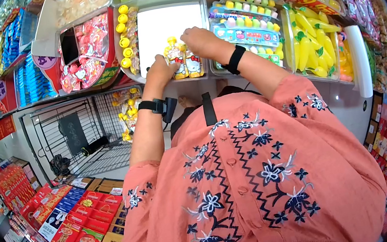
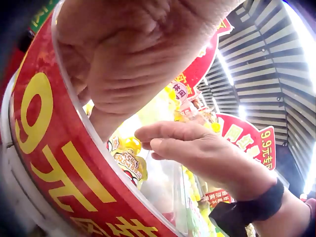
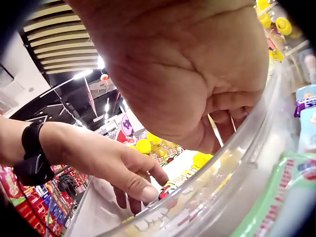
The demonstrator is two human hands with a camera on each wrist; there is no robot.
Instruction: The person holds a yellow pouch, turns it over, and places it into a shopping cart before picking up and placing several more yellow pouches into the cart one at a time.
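While both hands are down in the clear bin (image 1: pixel 166 22), the risk is the loose stock. The bin is mostly bare white floor, so nothing braces what stands in it. A wide sweep could rake the pouch row (image 1: pixel 128 35) along its left wall. Left hand (image 1: pixel 158 71) is at the left side of the two pouches (image 1: pixel 177 59) near the front wall, fingers pointing down. Right hand (image 1: pixel 201 42) arches over their tops, fingers bent. Can't tell if either hand actually grips, since no view shows the contact. Slick pouch plus loose pinch likely means a slip or flop. Yellow caps (image 1: pixel 171 39) look top-heavy, so a knuckle bump could tip them.
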